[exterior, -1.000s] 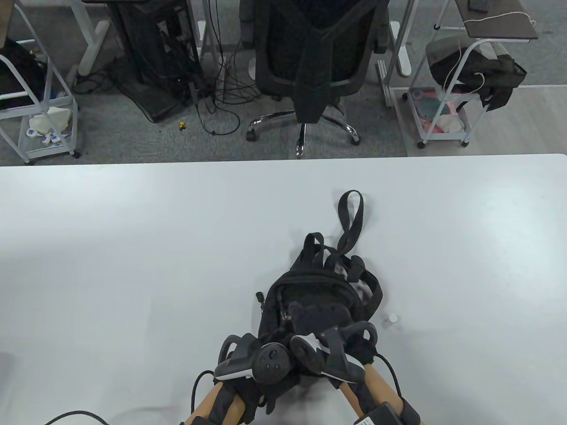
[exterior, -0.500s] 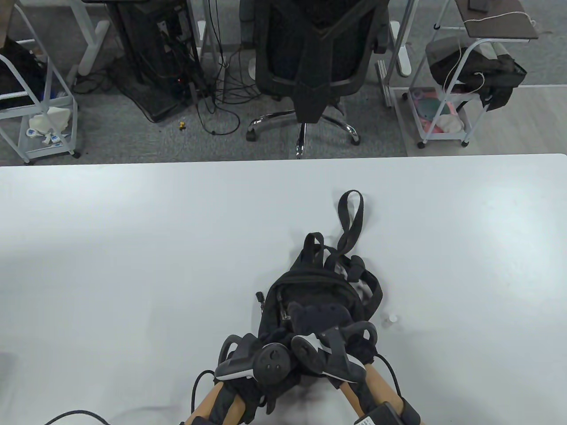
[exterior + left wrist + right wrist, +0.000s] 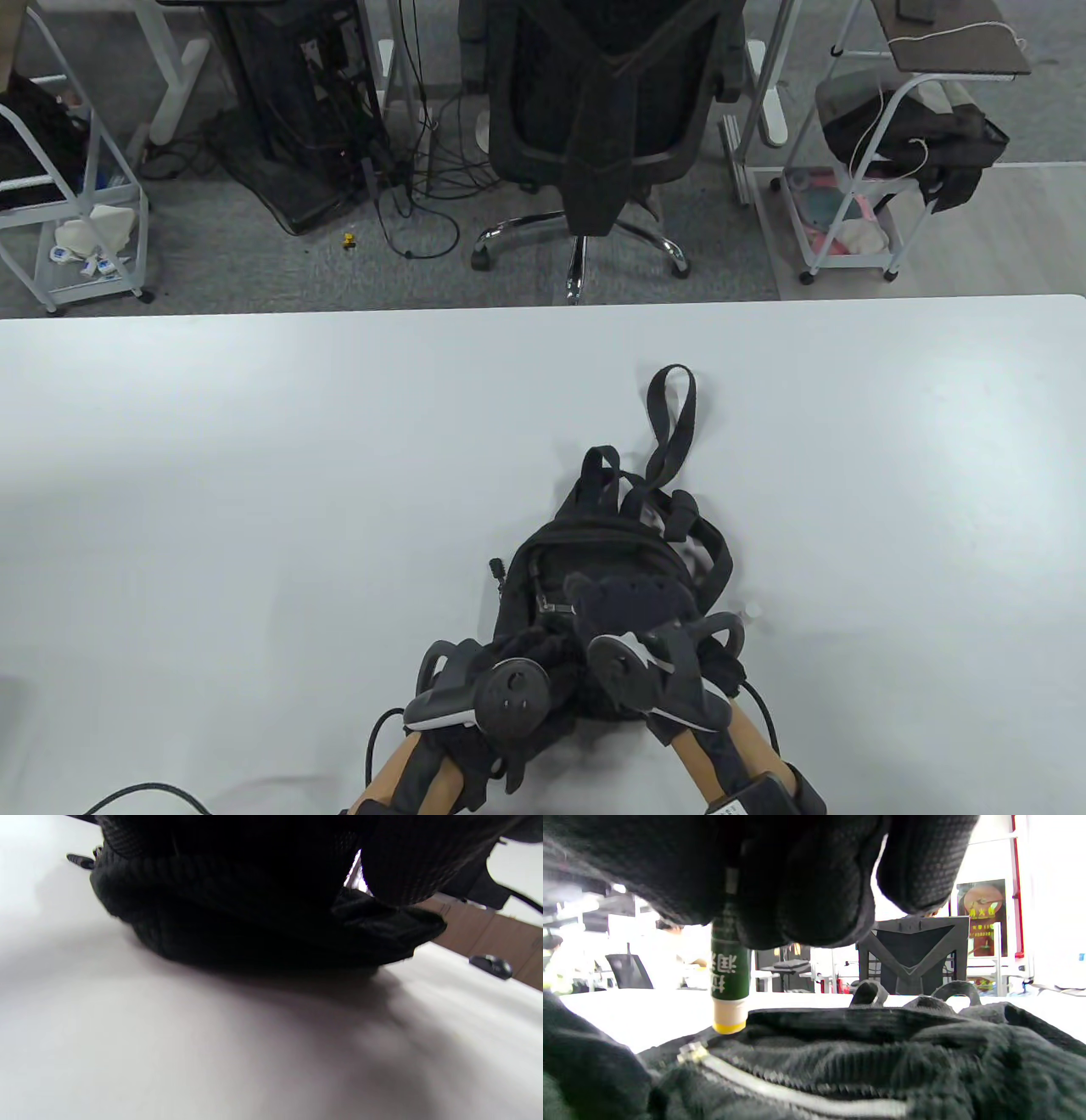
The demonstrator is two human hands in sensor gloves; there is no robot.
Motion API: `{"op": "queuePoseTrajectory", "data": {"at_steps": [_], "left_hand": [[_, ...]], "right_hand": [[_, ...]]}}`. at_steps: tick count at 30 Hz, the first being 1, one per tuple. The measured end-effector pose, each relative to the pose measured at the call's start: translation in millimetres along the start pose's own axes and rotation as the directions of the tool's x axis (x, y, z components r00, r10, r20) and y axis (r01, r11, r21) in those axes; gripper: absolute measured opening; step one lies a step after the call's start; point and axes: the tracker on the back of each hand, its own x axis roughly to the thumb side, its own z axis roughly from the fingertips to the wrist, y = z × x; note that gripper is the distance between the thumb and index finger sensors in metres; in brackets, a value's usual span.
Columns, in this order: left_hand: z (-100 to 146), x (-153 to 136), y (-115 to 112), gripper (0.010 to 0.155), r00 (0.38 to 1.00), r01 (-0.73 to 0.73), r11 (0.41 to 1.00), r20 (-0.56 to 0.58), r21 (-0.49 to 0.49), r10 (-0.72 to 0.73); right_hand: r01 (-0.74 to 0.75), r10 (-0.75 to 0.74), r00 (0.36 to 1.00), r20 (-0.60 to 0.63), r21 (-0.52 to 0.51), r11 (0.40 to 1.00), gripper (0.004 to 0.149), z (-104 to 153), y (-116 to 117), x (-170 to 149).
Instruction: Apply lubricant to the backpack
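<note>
The backpack [image 3: 611,586] is laid on the table [image 3: 254,509]. A small cap [image 3: 752,611] is set just right of the backpack; both hands are placed at its near end.

left hand [image 3: 501,679] fingers hidden under tracker and backpack [image 3: 611,560]; lubricant stick [image 3: 729,984] top buried in right hand [image 3: 780,878]; left wrist view blurred.
</note>
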Motion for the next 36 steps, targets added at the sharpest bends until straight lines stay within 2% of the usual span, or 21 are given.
{"op": "queuePoseTrajectory", "data": {"at_steps": [6, 10, 13, 16, 18, 20, 23, 27, 30, 34, 36], "left_hand": [[15.2, -7.2, 21.8, 0.063, 0.997, 0.018, 0.984, -0.075, 0.178, -0.005], [25.6, -15.7, 34.3, 0.067, 0.992, -0.012, 0.954, -0.117, 0.300, 0.049], [33.4, -19.7, 41.5, 0.074, 0.989, -0.042, 0.911, -0.111, 0.411, 0.096], [39.0, -21.0, 46.3, 0.080, 0.985, -0.133, 0.862, -0.028, 0.488, 0.168], [42.6, -19.7, 48.4, 0.084, 0.973, -0.221, 0.820, 0.059, 0.529, 0.224], [45.6, -17.2, 50.3, 0.082, 0.969, -0.241, 0.787, 0.097, 0.568, 0.226], [48.7, -12.3, 52.3, 0.072, 0.968, -0.251, 0.768, 0.151, 0.590, 0.200], [50.8, -7.3, 54.6, 0.057, 0.973, -0.228, 0.743, 0.169, 0.630, 0.156], [52.3, -7.3, 56.7, 0.056, 0.976, -0.218, 0.727, 0.165, 0.651, 0.145], [53.1, -8.0, 57.4, 0.056, 0.977, -0.211, 0.726, 0.159, 0.654, 0.140], [53.2, -7.4, 57.7, 0.056, 0.979, -0.205, 0.727, 0.156, 0.655, 0.135]], "right_hand": [[0.136, -0.137, 0.990, -0.016, -0.046, 0.990, 0.044, 7.4, -15.9, -16.2], [0.291, -0.291, 0.957, -0.003, -0.051, 0.955, 0.043, 11.2, -18.5, -21.8], [0.465, -0.465, 0.885, 0.013, -0.053, 0.884, 0.044, 13.9, -17.0, -24.9], [0.586, -0.585, 0.811, 0.023, -0.056, 0.809, 0.046, 15.3, -16.1, -26.3], [0.654, -0.653, 0.757, 0.025, -0.022, 0.756, 0.048, 16.0, -13.6, -25.9], [0.702, -0.702, 0.712, 0.031, 0.015, 0.712, 0.050, 17.0, -10.7, -23.9], [0.728, -0.729, 0.683, 0.047, 0.050, 0.684, 0.051, 17.8, -9.0, -19.0], [0.738, -0.741, 0.670, 0.055, 0.061, 0.672, 0.053, 17.2, -9.7, -15.5], [0.742, -0.746, 0.664, 0.055, 0.073, 0.666, 0.056, 16.8, -8.8, -20.4], [0.797, -0.798, 0.602, -0.014, 0.067, 0.600, 0.060, 15.0, -1.9, -29.5], [0.782, -0.781, 0.623, -0.042, 0.056, 0.620, 0.057, 14.2, 0.5, -31.3]]}}
